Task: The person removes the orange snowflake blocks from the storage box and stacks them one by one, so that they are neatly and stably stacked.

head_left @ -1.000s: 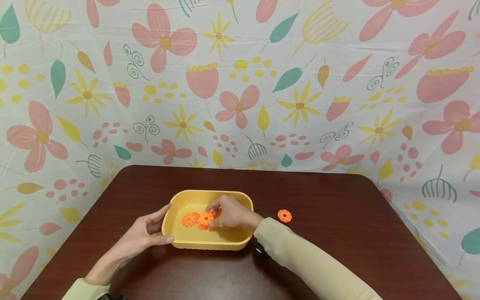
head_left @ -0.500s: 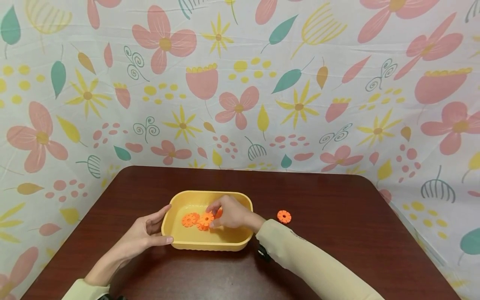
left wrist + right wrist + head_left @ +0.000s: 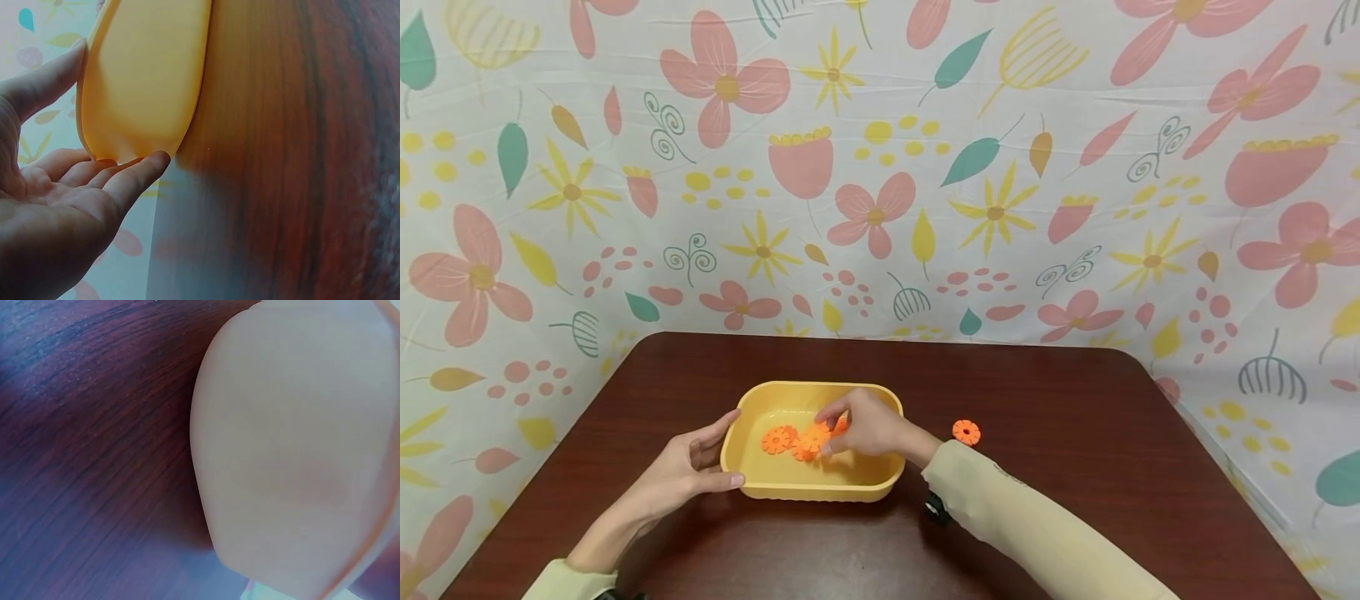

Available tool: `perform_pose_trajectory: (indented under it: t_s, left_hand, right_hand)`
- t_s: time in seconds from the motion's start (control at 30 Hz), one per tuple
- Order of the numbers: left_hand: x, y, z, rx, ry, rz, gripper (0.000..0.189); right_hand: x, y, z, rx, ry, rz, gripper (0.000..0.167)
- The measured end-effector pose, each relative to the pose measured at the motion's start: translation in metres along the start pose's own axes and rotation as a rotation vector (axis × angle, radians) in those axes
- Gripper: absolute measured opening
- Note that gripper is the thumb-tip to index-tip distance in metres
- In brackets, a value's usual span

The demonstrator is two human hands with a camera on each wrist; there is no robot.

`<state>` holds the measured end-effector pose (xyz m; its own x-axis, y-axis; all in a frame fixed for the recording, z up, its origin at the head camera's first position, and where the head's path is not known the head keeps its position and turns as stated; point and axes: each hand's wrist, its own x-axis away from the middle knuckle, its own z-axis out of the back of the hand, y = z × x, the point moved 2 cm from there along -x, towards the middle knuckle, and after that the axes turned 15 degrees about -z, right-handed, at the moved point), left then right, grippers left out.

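A yellow plastic basin [image 3: 820, 493] stands on the table. My left hand [image 3: 688, 467] holds its left end, thumb at the near corner and fingers at the far side; in the left wrist view the left hand [image 3: 75, 194] spreads around that end. Inside the basin, my right hand [image 3: 868, 425] pinches an orange notched disc [image 3: 815, 435], slightly blurred, between thumb and fingers. More orange flower-shaped discs [image 3: 777, 440] lie left of and beneath it. Some orange shows behind the right fingers, partly hidden. The right wrist view shows only the basin's outer wall [image 3: 294, 437], not the hand.
One loose orange disc [image 3: 966, 432] lies on the dark wooden table [image 3: 1045, 392], right of the basin and close to the right sleeve [image 3: 1000, 492]. A flower-patterned cloth [image 3: 880, 167] hangs behind the table.
The right forearm has shifted slightly to the right, and the disc at the right fingertips has moved a little and blurred. The left hand stays on the basin.
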<state>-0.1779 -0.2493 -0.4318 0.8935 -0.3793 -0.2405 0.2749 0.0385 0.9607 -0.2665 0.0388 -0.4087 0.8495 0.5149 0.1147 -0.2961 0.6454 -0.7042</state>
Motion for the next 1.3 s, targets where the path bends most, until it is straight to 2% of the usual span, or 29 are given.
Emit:
perform_pose_trajectory:
  t_s: [0.63,1.0,1.3]
  left_hand:
    - [0.000,0.000,0.001,-0.005,-0.010,-0.005,0.095]
    - [0.000,0.000,0.000,-0.010,-0.010,-0.009,0.095]
    - [-0.001,0.000,0.000,-0.003,-0.011,-0.011,0.095]
  right_hand:
    - [0.022,-0.001,0.018,-0.092,0.033,0.026,0.036]
    - [0.034,0.010,0.032,-0.095,0.053,0.012,0.037]
    - [0.046,0.019,0.046,-0.114,0.090,0.030,0.036]
